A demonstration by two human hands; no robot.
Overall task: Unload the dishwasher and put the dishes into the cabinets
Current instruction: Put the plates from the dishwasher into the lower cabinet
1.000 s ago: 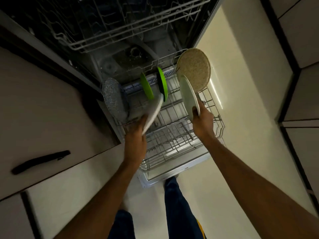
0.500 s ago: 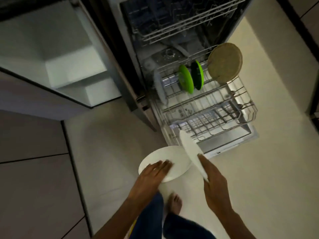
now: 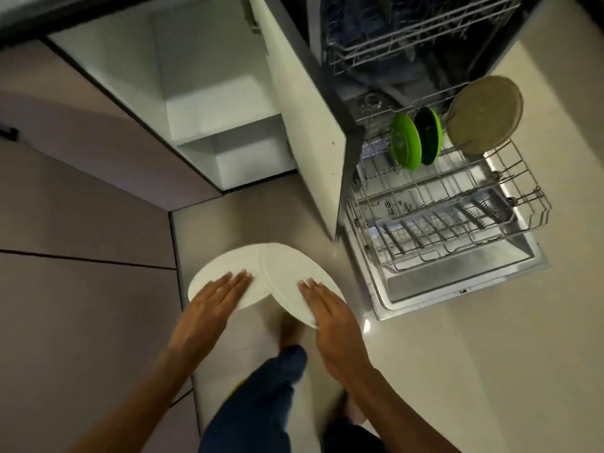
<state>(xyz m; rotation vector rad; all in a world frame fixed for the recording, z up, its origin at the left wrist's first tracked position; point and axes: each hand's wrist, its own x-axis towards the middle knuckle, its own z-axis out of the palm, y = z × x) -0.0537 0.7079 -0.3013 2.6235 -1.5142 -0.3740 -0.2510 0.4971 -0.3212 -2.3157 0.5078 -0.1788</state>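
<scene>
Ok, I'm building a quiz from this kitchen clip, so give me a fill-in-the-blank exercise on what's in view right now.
1. Each hand, left hand and right hand, holds a ____ plate.
2. The right plate partly overlaps the left plate from ____.
3. The lower rack holds two ____ plates beside a tan round plate.
4. The cabinet door beside the dishwasher stands ____.

Missing words: white; above; green; open
</scene>
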